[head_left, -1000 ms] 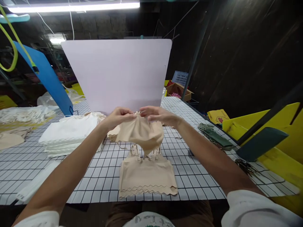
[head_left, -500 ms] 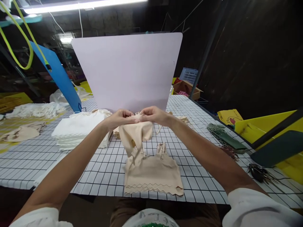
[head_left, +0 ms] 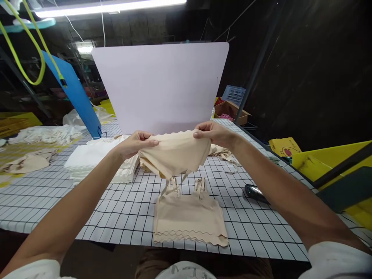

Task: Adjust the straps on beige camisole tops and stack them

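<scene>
A beige camisole top (head_left: pixel 176 151) is stretched between my hands above the table, its scalloped edge uppermost and a thin strap hanging below. My left hand (head_left: pixel 135 144) pinches its left upper corner; my right hand (head_left: pixel 215 134) pinches the right one, thumb in front. Directly below, more beige camisole tops (head_left: pixel 188 217) lie flat in a small stack near the table's front edge. Their straps point away from me and their wavy hems face me. The held top's lower part hangs just over those straps.
A stack of white garments (head_left: pixel 87 161) stands left, beige pieces (head_left: pixel 222 152) lie behind my right hand. A pale upright board (head_left: pixel 162 85) closes off the back. A shiny black object (head_left: pixel 255 192) is partly hidden by my right forearm; a yellow bin (head_left: pixel 322 159) stands right.
My hands have moved apart, the right one shifting rightward and slightly up. The bunched cloth between them is now spread out with its scalloped edge on top.
</scene>
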A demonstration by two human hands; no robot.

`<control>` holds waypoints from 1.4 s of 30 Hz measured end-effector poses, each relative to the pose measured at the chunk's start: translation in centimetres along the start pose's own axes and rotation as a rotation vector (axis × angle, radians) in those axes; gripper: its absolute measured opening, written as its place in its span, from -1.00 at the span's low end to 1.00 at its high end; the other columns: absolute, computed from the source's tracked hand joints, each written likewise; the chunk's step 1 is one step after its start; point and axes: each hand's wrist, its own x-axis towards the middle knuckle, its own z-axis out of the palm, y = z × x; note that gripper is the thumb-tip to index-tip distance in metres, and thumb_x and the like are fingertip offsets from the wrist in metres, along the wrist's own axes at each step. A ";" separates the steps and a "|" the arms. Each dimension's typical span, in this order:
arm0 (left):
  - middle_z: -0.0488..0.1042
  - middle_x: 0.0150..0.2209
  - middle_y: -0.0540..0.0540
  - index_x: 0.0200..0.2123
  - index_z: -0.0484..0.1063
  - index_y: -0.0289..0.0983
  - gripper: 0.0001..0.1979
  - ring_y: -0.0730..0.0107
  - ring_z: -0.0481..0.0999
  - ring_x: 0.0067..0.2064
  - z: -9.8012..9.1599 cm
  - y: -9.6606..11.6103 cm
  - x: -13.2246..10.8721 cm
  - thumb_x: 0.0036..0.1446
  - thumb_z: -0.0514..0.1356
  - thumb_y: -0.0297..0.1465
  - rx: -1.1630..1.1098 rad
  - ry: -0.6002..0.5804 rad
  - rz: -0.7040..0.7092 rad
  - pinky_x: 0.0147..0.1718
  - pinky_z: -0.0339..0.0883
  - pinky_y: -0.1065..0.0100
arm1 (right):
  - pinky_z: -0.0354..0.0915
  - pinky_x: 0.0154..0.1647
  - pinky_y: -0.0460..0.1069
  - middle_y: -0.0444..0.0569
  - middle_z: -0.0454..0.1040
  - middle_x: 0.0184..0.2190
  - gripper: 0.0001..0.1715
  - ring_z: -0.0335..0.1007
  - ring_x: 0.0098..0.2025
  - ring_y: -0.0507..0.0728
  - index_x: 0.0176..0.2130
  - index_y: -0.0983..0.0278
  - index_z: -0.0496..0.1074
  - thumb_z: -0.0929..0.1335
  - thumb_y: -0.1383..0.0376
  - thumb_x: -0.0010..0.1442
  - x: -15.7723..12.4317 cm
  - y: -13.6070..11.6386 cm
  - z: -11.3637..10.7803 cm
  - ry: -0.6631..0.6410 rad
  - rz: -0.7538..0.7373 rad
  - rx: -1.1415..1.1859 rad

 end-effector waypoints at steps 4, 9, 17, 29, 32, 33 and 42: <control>0.41 -0.59 0.02 -0.53 0.48 -0.36 -0.56 0.59 0.35 -0.58 -1.2 0.3 -0.2 -0.14 0.52 -0.12 -0.021 0.004 0.034 -0.65 0.21 0.58 | 0.17 -0.49 -0.12 -0.13 0.42 -0.51 -0.50 0.30 -0.47 -0.03 -0.46 0.35 0.49 0.63 0.03 -0.13 -1.9 -0.3 -2.0 0.055 0.040 -0.003; 0.46 -0.56 -0.02 -0.50 0.52 -0.34 -0.58 0.55 0.41 -0.53 -1.4 0.7 0.9 -0.11 0.51 -0.10 -0.003 -0.023 0.093 -0.56 0.33 0.54 | 0.13 -0.51 -0.10 -0.14 0.39 -0.53 -0.49 0.28 -0.48 -0.03 -0.49 0.34 0.49 0.65 0.03 -0.20 -3.4 -0.3 -3.5 0.123 0.055 -0.011; 0.50 -0.50 -0.08 -0.48 0.58 -0.30 -0.65 0.45 0.44 -0.46 -1.2 2.7 3.1 -0.03 0.45 -0.11 0.275 -0.043 0.185 -0.49 0.34 0.44 | 0.27 -0.38 -0.01 -0.08 0.43 -0.43 -0.57 0.30 -0.38 0.05 -0.50 0.26 0.50 0.60 0.00 -0.08 -4.5 -0.6 -6.7 0.199 -0.105 -0.072; 0.47 -0.44 -0.03 -0.18 0.59 -0.24 -0.61 0.39 0.43 -0.38 -1.2 0.8 5.9 0.00 0.38 -0.10 0.811 -0.022 0.179 -0.44 0.24 0.41 | 0.25 -0.28 0.04 -0.05 0.50 -0.44 -0.54 0.36 -0.31 0.12 -0.38 0.28 0.57 0.59 -0.03 -0.07 -4.2 1.7 -7.9 0.117 -0.040 -0.474; 0.43 -0.47 0.02 -0.15 0.58 -0.31 -0.53 0.37 0.42 -0.33 -1.0 0.7 7.2 -0.08 0.42 -0.13 1.010 0.157 0.208 -0.33 0.27 0.39 | 0.23 -0.24 0.04 -0.08 0.48 -0.45 -0.58 0.34 -0.31 0.10 -0.33 0.27 0.60 0.61 0.04 -0.08 -3.4 3.0 -8.6 0.272 -0.083 -0.662; 0.42 -0.46 0.01 -0.19 0.57 -0.38 -0.55 0.37 0.43 -0.29 -0.7 0.8 7.5 -0.03 0.39 -0.13 1.062 0.202 0.227 -0.25 0.28 0.37 | 0.23 -0.22 0.03 -0.09 0.48 -0.43 -0.56 0.32 -0.31 0.09 -0.25 0.27 0.61 0.61 0.07 -0.07 -3.3 3.1 -8.5 0.328 -0.099 -0.704; 0.37 -0.40 -0.01 -0.20 0.52 -0.28 -0.74 0.06 0.40 0.00 4.0 -7.0 1.6 0.05 0.40 -0.30 1.113 0.288 0.341 0.23 -0.10 -0.19 | 0.22 -0.02 0.21 -0.04 0.40 -0.34 -0.71 0.29 -0.20 0.19 -0.24 0.26 0.59 0.57 0.19 0.04 -10.4 8.4 -0.9 0.473 0.054 -0.860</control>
